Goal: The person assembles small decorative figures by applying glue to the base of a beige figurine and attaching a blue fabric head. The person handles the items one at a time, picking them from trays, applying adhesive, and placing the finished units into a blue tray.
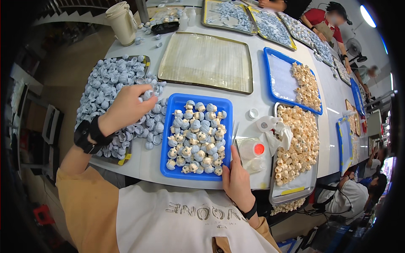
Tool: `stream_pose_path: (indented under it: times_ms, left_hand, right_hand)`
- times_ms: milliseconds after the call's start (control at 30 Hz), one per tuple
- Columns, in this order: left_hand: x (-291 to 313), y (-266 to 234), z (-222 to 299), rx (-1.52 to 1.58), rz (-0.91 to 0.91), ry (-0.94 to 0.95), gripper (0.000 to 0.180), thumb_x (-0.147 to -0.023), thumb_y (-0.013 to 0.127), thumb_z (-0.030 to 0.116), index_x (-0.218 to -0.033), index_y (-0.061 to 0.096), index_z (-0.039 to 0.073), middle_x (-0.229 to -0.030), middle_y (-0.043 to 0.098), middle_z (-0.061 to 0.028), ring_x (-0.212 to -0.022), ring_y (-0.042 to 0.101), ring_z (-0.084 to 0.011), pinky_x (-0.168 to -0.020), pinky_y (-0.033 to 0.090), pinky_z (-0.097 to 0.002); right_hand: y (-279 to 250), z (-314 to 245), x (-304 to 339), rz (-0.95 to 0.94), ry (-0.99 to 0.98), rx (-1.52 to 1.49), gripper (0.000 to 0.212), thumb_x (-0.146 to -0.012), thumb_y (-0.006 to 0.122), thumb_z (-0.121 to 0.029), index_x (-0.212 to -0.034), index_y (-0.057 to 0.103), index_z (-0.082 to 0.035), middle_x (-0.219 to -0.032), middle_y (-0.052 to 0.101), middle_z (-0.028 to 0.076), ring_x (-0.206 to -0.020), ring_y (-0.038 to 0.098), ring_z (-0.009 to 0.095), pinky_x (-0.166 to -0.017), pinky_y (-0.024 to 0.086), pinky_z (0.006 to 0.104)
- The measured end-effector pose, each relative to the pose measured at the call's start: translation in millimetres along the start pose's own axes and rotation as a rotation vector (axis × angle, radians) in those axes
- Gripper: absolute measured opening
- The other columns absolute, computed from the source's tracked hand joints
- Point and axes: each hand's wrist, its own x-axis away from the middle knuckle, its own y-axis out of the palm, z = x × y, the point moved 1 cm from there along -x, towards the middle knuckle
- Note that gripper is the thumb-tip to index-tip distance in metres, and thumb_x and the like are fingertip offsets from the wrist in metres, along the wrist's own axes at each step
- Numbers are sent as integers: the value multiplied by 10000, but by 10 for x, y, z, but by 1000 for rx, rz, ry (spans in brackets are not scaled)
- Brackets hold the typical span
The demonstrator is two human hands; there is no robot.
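My left hand (126,107) is over the left side of the table, fingertips pinched on what looks like a small pale-blue cup-shaped piece, partly hidden by the fingers. Below it a heap of such blue pieces (105,80) overflows a tray onto the table. In front of me lies a blue plastic tray (164,139), holding many small cream figures with blue caps (196,137). My right hand (239,181) is at that tray's lower right edge, thumb by the rim and a finger stretched along the outside. Metal tweezers (235,131) lie just beyond its fingertip.
Right of the tray are a jar with a red-orange spot (253,149), crumpled white tissue (282,137) and a tray of cream pieces (295,143). Behind lie a shallow tray (206,61) and a second blue tray (280,80). A pitcher (121,23) stands far left. Other people work beyond.
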Motion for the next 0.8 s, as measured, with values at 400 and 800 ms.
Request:
stream_pose_path:
  times_ms: [400, 800]
  left_hand:
    - [744, 301, 202, 1523, -503, -637, 255, -906, 449, 211, -702, 472, 59, -662, 444, -22, -502, 386, -80, -405, 289, -208]
    - [952, 1085, 600, 1601, -400, -289, 345, -953, 361, 311, -1224, 403, 101, -1101, 485, -30, -984, 495, -131, -791, 455, -287]
  right_hand:
    - [-171, -90, 21, -43, 105, 103, 577, -790, 600, -51, -1306, 351, 15, -885, 571, 188, -685, 578, 307, -596, 465, 364]
    - [56, -924, -416, 3, -609, 24, 536, -670, 659, -217, -1174, 557, -67, -1213, 499, 180, -1088, 489, 363, -906, 389, 456]
